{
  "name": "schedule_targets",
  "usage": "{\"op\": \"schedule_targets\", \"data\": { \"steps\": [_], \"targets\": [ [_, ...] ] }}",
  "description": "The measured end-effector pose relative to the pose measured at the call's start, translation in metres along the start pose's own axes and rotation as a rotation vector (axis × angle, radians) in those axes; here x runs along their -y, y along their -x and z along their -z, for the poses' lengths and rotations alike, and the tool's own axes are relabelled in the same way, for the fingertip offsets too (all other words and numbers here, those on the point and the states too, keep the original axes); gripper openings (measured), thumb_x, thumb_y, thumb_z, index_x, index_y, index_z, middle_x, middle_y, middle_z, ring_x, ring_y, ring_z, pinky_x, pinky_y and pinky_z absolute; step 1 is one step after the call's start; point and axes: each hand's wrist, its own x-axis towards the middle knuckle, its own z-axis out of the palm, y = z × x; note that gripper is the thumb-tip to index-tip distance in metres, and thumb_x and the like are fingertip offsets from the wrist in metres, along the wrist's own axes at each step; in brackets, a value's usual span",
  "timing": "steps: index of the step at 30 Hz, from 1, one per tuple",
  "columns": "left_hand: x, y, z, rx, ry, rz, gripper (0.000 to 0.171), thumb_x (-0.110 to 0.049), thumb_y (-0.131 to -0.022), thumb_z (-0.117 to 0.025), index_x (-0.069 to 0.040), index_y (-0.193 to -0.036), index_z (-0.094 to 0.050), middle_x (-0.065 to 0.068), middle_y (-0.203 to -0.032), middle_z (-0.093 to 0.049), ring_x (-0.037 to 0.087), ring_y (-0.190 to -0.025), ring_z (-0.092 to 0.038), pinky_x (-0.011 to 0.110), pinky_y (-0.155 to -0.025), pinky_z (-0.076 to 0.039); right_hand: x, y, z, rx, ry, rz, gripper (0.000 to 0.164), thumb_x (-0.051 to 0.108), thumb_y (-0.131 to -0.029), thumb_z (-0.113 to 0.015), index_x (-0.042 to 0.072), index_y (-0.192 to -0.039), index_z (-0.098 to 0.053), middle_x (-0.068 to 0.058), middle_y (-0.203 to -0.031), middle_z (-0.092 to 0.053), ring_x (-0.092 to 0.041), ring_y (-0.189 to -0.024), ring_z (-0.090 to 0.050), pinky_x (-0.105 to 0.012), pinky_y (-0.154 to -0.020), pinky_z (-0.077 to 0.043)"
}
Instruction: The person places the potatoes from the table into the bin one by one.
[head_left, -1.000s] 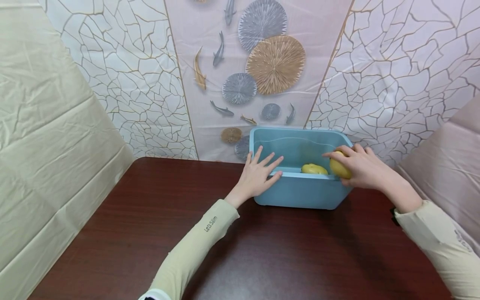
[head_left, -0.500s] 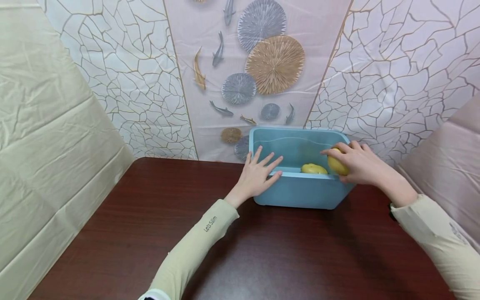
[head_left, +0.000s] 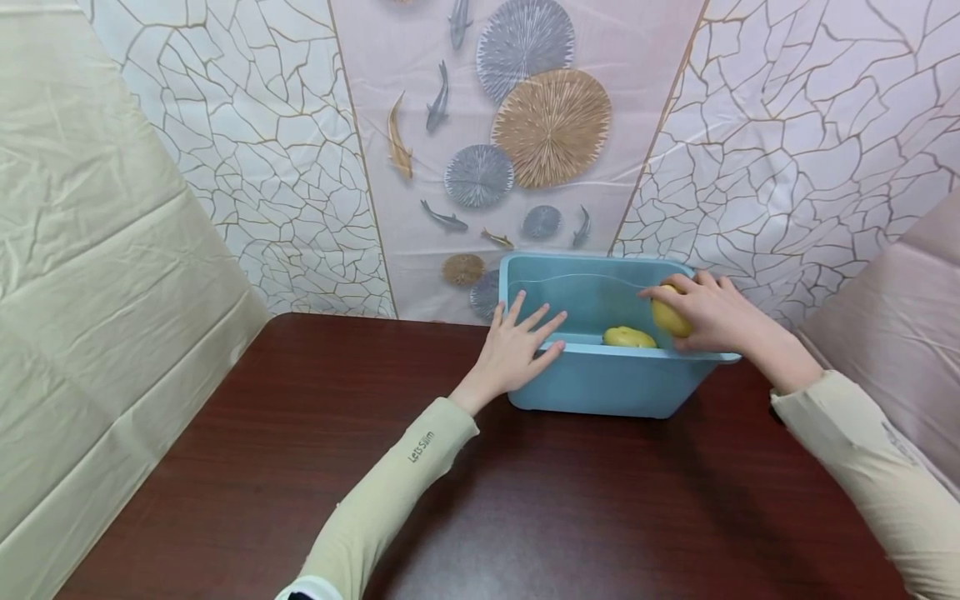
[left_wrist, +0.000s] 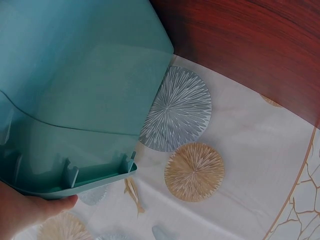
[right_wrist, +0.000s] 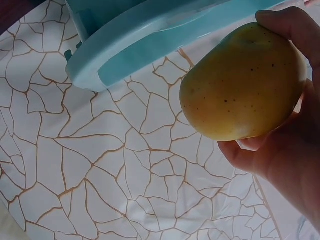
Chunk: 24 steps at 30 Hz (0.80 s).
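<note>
My right hand grips a yellow potato with dark specks, thumb and fingers around its sides. In the head view it holds this potato just above the right end of a light blue plastic bin. Inside the bin, near the front wall, lies another yellow potato, its lower part hidden by the rim. My left hand rests at the bin's left front corner with fingers spread. Its thumb lies along the rim in the left wrist view.
The bin stands at the back edge of a dark red-brown wooden table. Behind it hangs a patterned cloth with printed discs and fish. Pale cloth hangs along the left side, and more cloth on the right.
My right hand has moved slightly left and upward with the potato, from beside the bin's right end to over it. My left hand has stayed in place.
</note>
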Motion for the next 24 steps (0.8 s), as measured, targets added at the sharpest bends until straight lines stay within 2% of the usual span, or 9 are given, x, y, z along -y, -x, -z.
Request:
{"op": "schedule_targets", "data": {
  "steps": [8,15,24],
  "targets": [
    [0.000,0.000,0.001,-0.006,0.002,-0.005,0.050,-0.052,-0.094,-0.025,-0.033,-0.140,-0.028,-0.002,-0.144,-0.033,0.031,-0.139,-0.004,0.054,-0.109,-0.011,-0.005,-0.011,0.003,0.032,-0.036,-0.012,0.071,0.015,-0.059,-0.075,0.019,-0.124,-0.049,-0.014,-0.115,-0.051,-0.036,-0.086,-0.046,-0.042,-0.062,-0.035],
    [-0.001,0.000,0.001,-0.024,0.022,-0.014,0.050,-0.051,-0.094,-0.027,-0.031,-0.139,-0.031,0.001,-0.143,-0.036,0.032,-0.139,-0.006,0.055,-0.108,-0.012,-0.011,-0.022,0.004,0.057,-0.050,-0.047,0.071,0.016,-0.059,-0.075,0.018,-0.125,-0.049,-0.015,-0.115,-0.051,-0.037,-0.089,-0.046,-0.046,-0.066,-0.037],
    [-0.001,0.000,0.000,-0.014,0.014,-0.010,0.049,-0.051,-0.094,-0.026,-0.033,-0.140,-0.028,-0.001,-0.144,-0.034,0.031,-0.139,-0.005,0.055,-0.109,-0.011,-0.013,-0.031,0.006,0.097,-0.053,-0.068,0.072,0.016,-0.061,-0.075,0.017,-0.126,-0.047,-0.017,-0.117,-0.049,-0.039,-0.092,-0.046,-0.046,-0.066,-0.036]
  ]
}}
